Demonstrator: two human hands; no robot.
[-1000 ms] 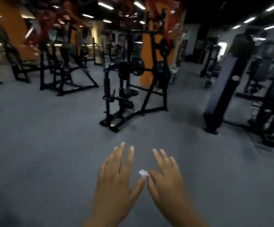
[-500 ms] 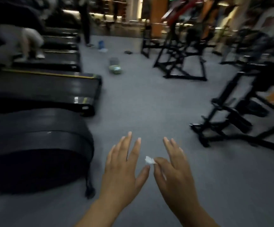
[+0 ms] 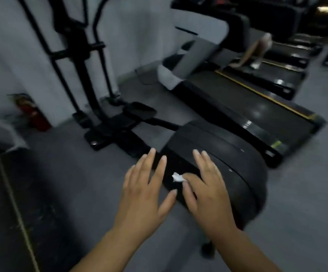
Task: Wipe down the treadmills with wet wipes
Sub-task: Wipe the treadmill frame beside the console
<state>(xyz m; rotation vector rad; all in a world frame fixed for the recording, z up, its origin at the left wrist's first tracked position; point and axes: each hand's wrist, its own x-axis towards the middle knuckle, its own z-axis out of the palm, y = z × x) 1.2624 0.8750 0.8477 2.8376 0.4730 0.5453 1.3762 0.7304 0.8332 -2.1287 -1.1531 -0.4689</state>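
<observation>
Both hands are held out low in the head view. My right hand point(image 3: 208, 189) pinches a small crumpled white wet wipe point(image 3: 177, 177) between its index finger and thumb, the other fingers straight. My left hand point(image 3: 145, 195) is beside it with fingers spread, holding nothing, its thumb a little apart from the wipe. Both hover over the rounded black housing point(image 3: 230, 163) of an elliptical machine. A black treadmill point(image 3: 257, 112) with a yellow side stripe lies to the right behind it, out of my hands' reach.
A person's legs point(image 3: 257, 52) move on a farther treadmill at the upper right. The elliptical's upright black frame point(image 3: 80, 55) stands against the grey wall. A red fire extinguisher point(image 3: 31, 112) sits at the left wall. A dark mat point(image 3: 8, 203) lies at the lower left.
The view has swung left from open gym floor to the elliptical and treadmills. My hands stay out front; my left thumb has come away from the wipe, which stays in my right hand.
</observation>
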